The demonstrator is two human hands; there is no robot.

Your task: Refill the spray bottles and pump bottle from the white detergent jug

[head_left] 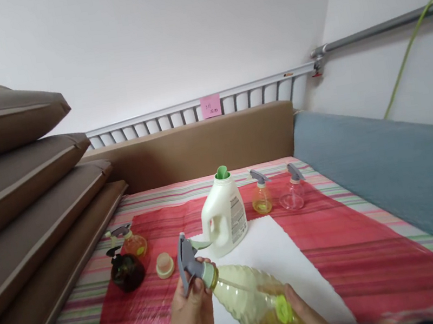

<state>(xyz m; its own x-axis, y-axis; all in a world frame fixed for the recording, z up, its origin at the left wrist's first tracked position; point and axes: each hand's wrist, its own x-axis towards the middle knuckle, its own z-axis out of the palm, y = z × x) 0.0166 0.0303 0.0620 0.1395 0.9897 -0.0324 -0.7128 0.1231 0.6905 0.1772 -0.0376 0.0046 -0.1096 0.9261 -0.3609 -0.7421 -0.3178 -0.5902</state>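
Note:
A clear ribbed spray bottle [245, 294] with yellowish liquid lies tilted between my hands, its grey trigger head up to the left. My left hand [194, 308] is closed round the pale green collar and trigger head. At the base, my right hand [307, 317] grips the bottle near a bright yellow-green disc; part of this hand is cut off by the frame's lower edge. Just beyond the bottle stands a white detergent jug [224, 212], its neck open with a green spout showing. Left of the jug, a pale cap [164, 265] rests on the red sheet.
Two small spray bottles stand at the back right, one with yellow liquid [263, 201], one clear [292, 194]. At left are a dark pump bottle [127, 272] and an orange-tinted spray bottle [136, 245]. White paper [298, 264] covers part of the red sheet [360, 238]. Stacked brown cushions [30, 208] rise at left.

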